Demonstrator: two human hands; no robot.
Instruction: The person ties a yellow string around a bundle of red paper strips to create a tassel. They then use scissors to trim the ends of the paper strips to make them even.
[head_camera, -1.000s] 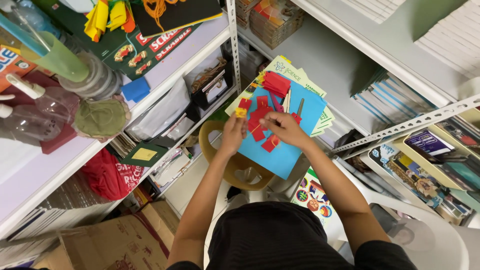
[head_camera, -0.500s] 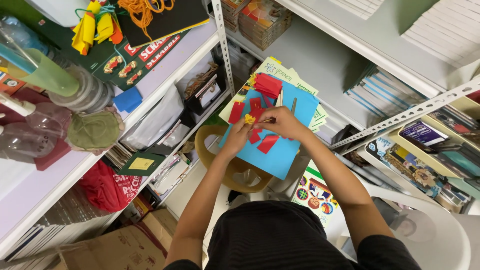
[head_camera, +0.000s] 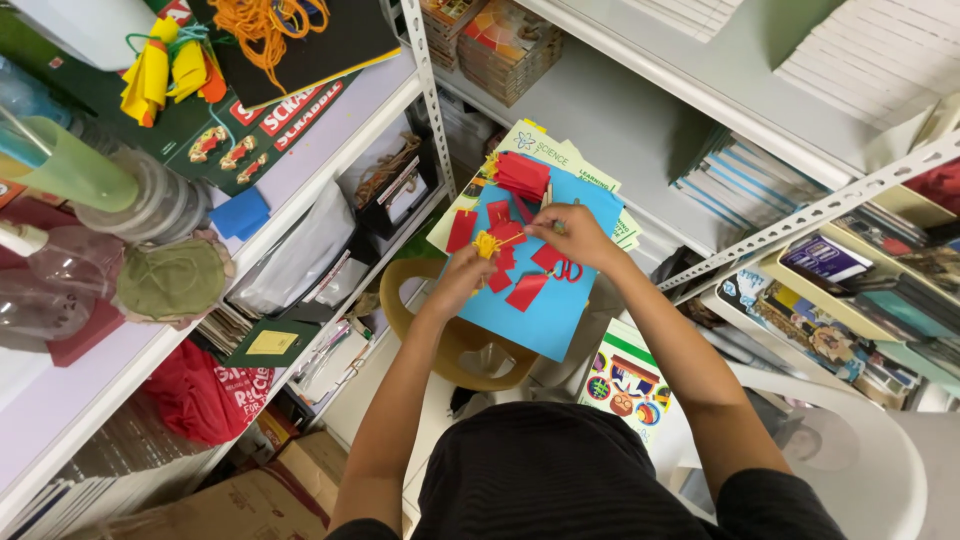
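Pinching a small knot of yellow yarn (head_camera: 487, 243), the left hand (head_camera: 462, 278) keeps it low over the blue card sheet (head_camera: 548, 300), fingers closed round it so the loose strand stays taut. The right hand (head_camera: 572, 235) is curled over the same sheet with its fingertips drawn together; it seems to grip the other end of the strand or a thin stick, though I cannot tell which. Both hands work close together, likely because the yarn is short. Red paper pieces (head_camera: 510, 240) lie scattered on the blue sheet beneath them, within easy reach, with a stack of more red paper (head_camera: 522, 175) at its far edge. The sheet rests on printed booklets (head_camera: 560, 155), above a tan stool (head_camera: 440, 335). On the left shelf (head_camera: 330, 150) sit more yarn and a board-game box (head_camera: 240, 130).
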